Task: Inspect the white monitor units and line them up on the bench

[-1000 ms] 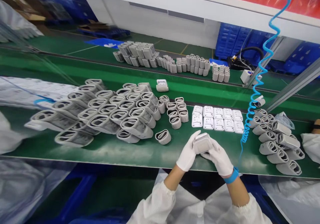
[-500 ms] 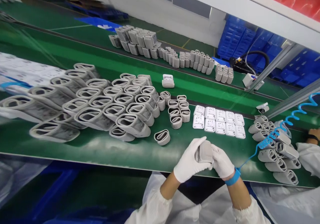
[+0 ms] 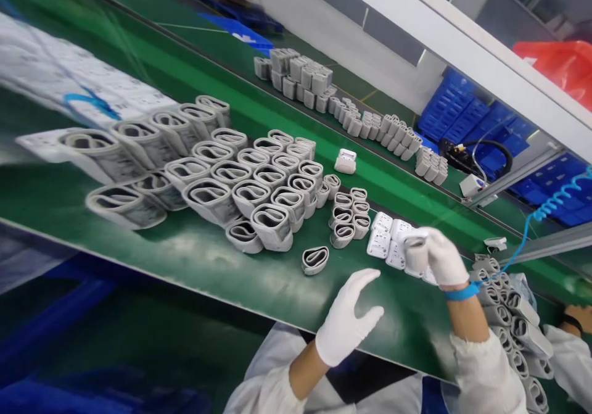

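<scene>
Gripped in the gloved right hand (image 3: 441, 256), a small white plastic unit with a grey rolled cuff (image 3: 415, 253) hangs just above the row of white plastic units (image 3: 383, 241) on the green belt (image 3: 259, 284). The gloved left hand (image 3: 345, 321) is open and holds nothing, hovering near the belt edge. This looks like the placing step; the next move probably needs a careful lowering beside the row, without pushing its neighbours.
</scene>
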Available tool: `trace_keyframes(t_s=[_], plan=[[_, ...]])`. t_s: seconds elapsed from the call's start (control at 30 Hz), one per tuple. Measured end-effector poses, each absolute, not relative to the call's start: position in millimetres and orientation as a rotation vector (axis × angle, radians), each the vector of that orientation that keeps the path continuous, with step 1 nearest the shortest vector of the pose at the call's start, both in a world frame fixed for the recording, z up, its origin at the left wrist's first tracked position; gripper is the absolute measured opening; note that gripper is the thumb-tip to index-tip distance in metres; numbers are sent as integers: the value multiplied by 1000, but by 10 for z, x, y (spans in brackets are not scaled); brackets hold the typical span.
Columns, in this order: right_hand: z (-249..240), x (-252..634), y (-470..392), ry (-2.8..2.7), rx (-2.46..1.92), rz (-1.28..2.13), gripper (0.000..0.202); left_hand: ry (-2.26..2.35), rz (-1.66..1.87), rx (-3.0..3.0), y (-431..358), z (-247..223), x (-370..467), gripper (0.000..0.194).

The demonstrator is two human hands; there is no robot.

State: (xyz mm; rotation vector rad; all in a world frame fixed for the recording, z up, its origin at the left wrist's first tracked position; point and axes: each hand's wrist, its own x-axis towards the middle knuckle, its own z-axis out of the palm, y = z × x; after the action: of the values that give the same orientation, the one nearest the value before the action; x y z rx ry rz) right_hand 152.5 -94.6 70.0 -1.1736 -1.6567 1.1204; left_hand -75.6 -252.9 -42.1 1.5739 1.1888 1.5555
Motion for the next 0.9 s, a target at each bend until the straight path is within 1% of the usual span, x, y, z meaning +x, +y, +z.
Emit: trace_keyframes(t_s=[0.07,0.13,0.17,0.27,0.37,0.43,0.47,0.57,0.63,0.67,0.73,0.77,0.87,0.9], plan=[[843,1671,-436,-1626,-1233,864,40,1324,1741,1741,-2617,-391,-872,52],[907,1778,59,-1562,-1367,586,44,1517,1869,1842,-2702,-335,-1037,45],[905,1808,271,-1554,-1412,534,43,1630,1890,1853,-2733,-300,-1131,44],[792,1806,687,-1557,-1507,503,33,1906,1836,1790,-2747,-190,-1407,36],[633,1723,813,-1541,-1596,512,22,2005,1683,1777,-2662,-115,-1591,30],[571,1661,798,-1507,-1639,493,24,2065,1577,1753,-2585,-96,-1648,30],[558,1628,766,-1491,-1646,477,30,2099,1535,1727,-2548,-94,-1664,30],[557,1484,501,-1506,-1594,448,51,2153,1417,1632,-2461,-105,-1687,34],[534,1328,118,-1600,-1492,502,56,2110,1342,1598,-2431,-115,-1689,31],[502,1232,-141,-1681,-1425,559,54,2072,1316,1589,-2427,-119,-1681,28],[383,1020,-750,-1855,-1197,808,58,1991,1307,1573,-2442,-124,-1632,18],[294,914,-1069,-1909,-1154,935,62,1943,1322,1558,-2462,-127,-1584,13],[-54,677,-1884,-1900,-1116,1276,91,1727,1382,1481,-2568,-153,-1338,4],[-175,647,-2073,-1841,-1115,1357,95,1643,1393,1451,-2618,-172,-1231,5]])
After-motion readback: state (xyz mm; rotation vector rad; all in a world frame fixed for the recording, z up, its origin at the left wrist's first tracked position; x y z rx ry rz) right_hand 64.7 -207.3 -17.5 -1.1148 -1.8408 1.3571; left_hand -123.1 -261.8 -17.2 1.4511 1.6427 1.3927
